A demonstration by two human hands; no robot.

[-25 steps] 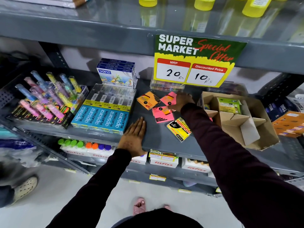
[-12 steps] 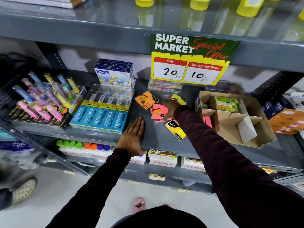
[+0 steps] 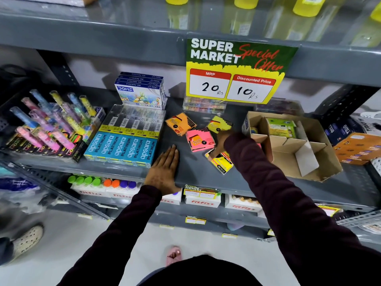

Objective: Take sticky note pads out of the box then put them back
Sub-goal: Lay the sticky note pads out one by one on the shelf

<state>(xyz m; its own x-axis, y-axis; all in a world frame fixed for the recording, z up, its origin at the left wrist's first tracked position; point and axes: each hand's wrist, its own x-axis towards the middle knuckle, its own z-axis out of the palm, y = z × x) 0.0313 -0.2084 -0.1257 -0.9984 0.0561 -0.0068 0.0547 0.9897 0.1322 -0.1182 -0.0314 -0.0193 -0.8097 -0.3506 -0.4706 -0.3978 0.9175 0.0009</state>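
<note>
Loose sticky note pads lie on the grey shelf [image 3: 191, 172]: an orange pad [image 3: 180, 123], a pink pad [image 3: 201, 140], a yellow pad [image 3: 219, 124] behind it, and a second yellow pad [image 3: 222, 163] nearer the front. My right hand [image 3: 221, 139] hovers between the pink pad and the front yellow pad. Its fingers bend down onto that pad's corner, and my sleeve hides the grip. My left hand [image 3: 165, 170] rests flat on the shelf, fingers spread, holding nothing. The open cardboard box [image 3: 313, 162] with dividers stands to the right, tilted.
A green pack [image 3: 280, 125] sits in the box's back compartment. Blue pencil boxes [image 3: 123, 147] and highlighters [image 3: 47, 124] fill the shelf's left side, and orange boxes [image 3: 358, 147] sit at the far right. A price sign [image 3: 237, 71] hangs from the shelf above. Someone's shoe [image 3: 26, 240] is on the floor at the left.
My right hand drew back from the rear pink pads toward the front yellow pad. A yellow pad now lies at the back, next to the pink one. My left hand stayed put.
</note>
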